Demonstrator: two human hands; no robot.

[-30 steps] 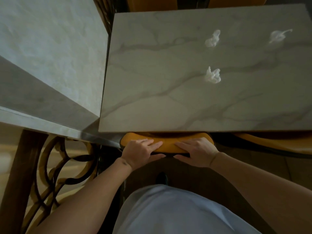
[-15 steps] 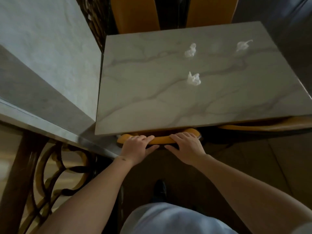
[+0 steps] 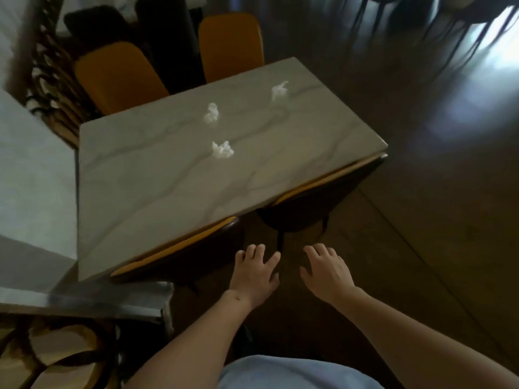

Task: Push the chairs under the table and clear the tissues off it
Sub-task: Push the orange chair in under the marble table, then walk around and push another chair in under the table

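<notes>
A marble-topped table (image 3: 157, 186) carries three crumpled white tissues: one near the middle (image 3: 222, 149), one behind it (image 3: 211, 114) and one at the far right (image 3: 279, 91). Two orange chairs are tucked under the near edge, the left one (image 3: 179, 248) and the right one (image 3: 317, 197), with only their back tops showing. Two more orange chairs (image 3: 118, 77) (image 3: 230, 46) stand at the far side. My left hand (image 3: 254, 269) and my right hand (image 3: 325, 269) hover with fingers spread just in front of the near chairs, touching nothing.
A white marble partition (image 3: 31, 178) with a metal ledge (image 3: 84, 301) borders the table's left. Ornate dark ironwork (image 3: 50, 357) stands below it. Dark wooden floor (image 3: 438, 220) spreads to the right, with glare at the far right.
Both hands have come off the near left chair's back and pulled away from it. The view has swung right and back, so the whole table and the second near chair now show.
</notes>
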